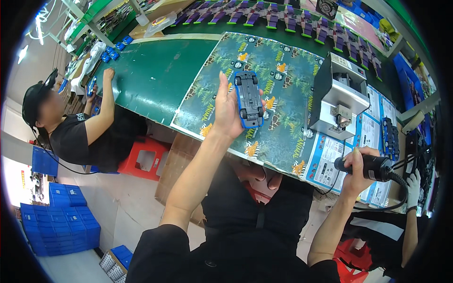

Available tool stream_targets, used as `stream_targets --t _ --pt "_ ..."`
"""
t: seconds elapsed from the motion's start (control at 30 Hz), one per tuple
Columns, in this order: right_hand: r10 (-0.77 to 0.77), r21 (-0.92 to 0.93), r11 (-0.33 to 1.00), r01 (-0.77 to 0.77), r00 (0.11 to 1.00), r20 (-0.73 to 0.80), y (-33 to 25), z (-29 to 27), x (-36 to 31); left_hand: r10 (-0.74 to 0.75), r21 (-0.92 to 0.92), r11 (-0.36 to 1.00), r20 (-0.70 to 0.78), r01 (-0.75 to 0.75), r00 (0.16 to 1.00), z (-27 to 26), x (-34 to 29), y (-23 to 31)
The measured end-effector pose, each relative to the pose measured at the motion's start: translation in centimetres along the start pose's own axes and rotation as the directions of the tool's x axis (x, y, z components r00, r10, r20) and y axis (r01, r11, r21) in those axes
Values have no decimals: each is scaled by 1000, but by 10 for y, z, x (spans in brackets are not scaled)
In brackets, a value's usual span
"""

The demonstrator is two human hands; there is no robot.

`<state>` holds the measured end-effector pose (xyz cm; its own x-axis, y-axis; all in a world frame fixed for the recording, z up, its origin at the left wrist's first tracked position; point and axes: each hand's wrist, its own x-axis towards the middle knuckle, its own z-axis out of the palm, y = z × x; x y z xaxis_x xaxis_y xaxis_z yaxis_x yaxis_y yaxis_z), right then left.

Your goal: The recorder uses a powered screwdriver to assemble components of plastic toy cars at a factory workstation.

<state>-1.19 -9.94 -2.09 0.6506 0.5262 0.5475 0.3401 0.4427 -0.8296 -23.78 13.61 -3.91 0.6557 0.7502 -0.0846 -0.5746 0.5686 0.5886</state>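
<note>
Left hand (227, 112) grasps a toy car (249, 100), body lying along the fingers, thumb standing clear of it. Right hand (357, 173) is clenched round a black tool (377, 168), at between 3 and 4 o'clock, well apart from the car.

Materials: tool is a smooth dark cylinder, ribbed cable (401, 185) off its outer end. Work mat (198, 106) is a flat printed sheet, green leaf pattern with orange animals. Bench (158, 70) at 11 o'clock is smooth, glossy green. Machine (329, 111) between 2 and 3 o'clock: boxy, pale flat metal panels, small metal fitting low on its front.

Car: just off centre toward 1 o'clock, above the mat, underside up. Long rounded rectangle, matte black base with moulded relief, glossy blue edge around it, black wheels at the sides. Long axis runs roughly 12 to 6.
</note>
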Motion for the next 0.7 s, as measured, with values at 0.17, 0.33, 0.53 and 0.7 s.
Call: stream_targets --t 0.17,0.33,0.53,0.7 --pt "-14 -6 1000 14 1000 -8 1 6 -2 16 56 998 -19 -15 1000 -4 5 8" --pt "40 8 999 -40 998 -54 2 -2 -5 105 650 -503 701 -570 706 21 17 -7" --pt "-7 -26 1000 6 999 -33 3 -4 -4 -429 291 -606 664 -740 612 -16 15 24" --pt "-32 109 993 36 999 -33 7 -19 -4 -158 274 -894 546 -354 823 -88 -13 138"
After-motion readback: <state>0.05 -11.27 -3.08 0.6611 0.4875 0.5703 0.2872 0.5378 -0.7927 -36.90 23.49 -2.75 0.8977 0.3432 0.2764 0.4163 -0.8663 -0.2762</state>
